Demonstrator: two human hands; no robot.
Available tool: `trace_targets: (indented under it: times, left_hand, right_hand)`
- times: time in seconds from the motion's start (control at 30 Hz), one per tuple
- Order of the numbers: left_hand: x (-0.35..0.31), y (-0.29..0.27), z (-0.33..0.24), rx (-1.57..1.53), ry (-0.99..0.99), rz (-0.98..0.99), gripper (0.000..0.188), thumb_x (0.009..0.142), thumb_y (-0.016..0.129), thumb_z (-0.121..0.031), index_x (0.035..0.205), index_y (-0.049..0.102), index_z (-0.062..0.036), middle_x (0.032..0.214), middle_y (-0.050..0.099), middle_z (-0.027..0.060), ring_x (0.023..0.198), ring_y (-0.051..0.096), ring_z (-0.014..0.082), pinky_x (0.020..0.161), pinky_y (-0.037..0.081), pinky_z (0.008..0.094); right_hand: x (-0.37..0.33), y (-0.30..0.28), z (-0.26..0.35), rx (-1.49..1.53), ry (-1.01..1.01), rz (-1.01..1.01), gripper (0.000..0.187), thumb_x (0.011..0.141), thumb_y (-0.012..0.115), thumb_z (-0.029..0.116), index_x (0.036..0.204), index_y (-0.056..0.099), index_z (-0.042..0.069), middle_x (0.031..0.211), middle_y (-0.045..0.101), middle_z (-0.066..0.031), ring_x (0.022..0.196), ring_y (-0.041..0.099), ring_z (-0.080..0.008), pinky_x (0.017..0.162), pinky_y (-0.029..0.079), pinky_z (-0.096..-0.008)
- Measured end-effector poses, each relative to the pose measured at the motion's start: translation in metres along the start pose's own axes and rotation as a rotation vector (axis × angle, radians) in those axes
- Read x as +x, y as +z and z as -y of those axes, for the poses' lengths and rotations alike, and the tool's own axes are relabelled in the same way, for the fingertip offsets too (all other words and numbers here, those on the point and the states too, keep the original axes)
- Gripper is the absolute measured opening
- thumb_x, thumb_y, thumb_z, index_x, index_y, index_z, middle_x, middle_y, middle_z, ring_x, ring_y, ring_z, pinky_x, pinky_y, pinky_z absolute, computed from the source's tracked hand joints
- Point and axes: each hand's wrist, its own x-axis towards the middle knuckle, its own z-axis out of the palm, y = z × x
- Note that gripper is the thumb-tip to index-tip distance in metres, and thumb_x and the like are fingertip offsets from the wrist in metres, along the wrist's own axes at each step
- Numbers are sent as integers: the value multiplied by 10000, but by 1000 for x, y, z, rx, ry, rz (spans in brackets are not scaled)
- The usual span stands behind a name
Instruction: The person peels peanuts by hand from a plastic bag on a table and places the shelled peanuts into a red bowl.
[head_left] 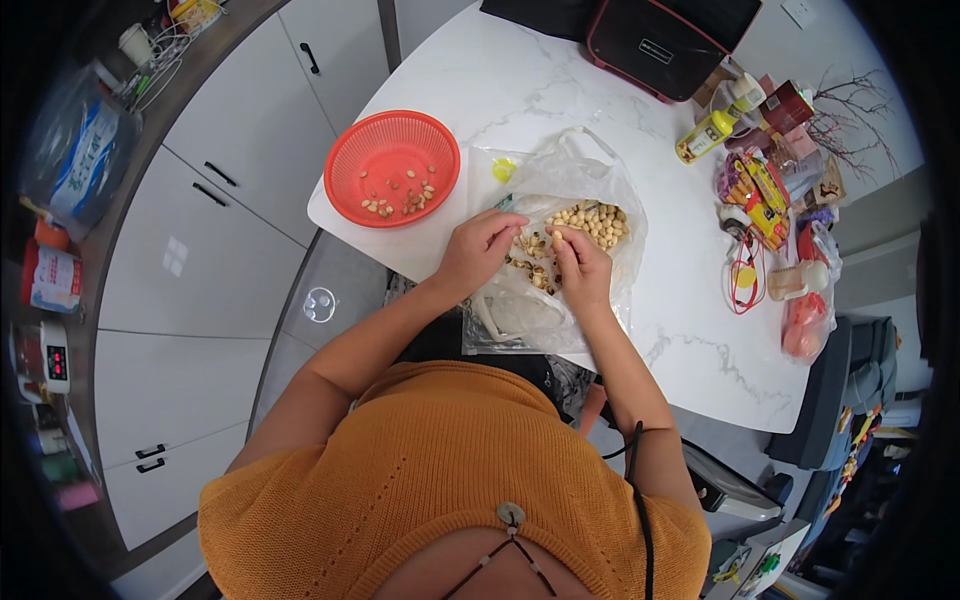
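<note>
A white plastic bag (600,165) lies open at the table's near edge. Inside its right part is a heap of pale tan nuts (595,222) in their shells, which look like peanuts. Broken shells (530,262) lie to their left, between my hands. My right hand (585,275) pinches one tan nut (557,237) between thumb and fingertips over the bag. Close by on the left, my left hand (474,250) has thumb and index finger pressed together; what they hold is too small to tell. A red plastic basket (345,150) at the left holds several loose kernels (412,200).
The white marble-patterned table (690,240) curves around the bag. At the back stands a black and red appliance (655,45). Along the right are a yellow spray bottle (705,135), snack packages (755,195), a red cable (745,285) and a bag of red items (805,325).
</note>
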Motion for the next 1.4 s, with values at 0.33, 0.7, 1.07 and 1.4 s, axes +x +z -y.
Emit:
trace_targets:
  times: [0.33,0.7,1.07,1.4]
  left_hand:
    - [3,-3,-10,23,-36,59,160,830,583,-27,980,621,13,805,588,55,656,548,74,591,447,200]
    - [16,-8,-29,-554,-558,371,204,846,609,-145,996,626,-7,744,598,10,553,468,39,469,368,175]
    - [16,-4,-23,-696,-661,386,192,859,582,-114,1002,613,9,740,570,5,530,410,36,440,304,179]
    - [17,-5,-25,-697,-658,389,195,852,588,-113,1003,589,12,744,569,-1,523,404,33,432,288,177]
  right_hand:
    - [4,-3,3,-94,-193,-59,226,807,594,25,1020,651,73,782,547,-63,697,521,-177,633,421,-261]
    - [1,-1,1,-196,-291,-82,351,744,640,-13,1069,656,118,763,502,-43,702,496,-174,618,408,-267]
    - [2,1,1,-245,-378,-98,374,719,677,17,1072,660,142,747,506,-40,666,499,-170,576,409,-256]
    - [2,0,10,-170,-276,-81,372,722,662,-6,1078,640,100,813,538,-64,705,535,-190,597,446,-274]
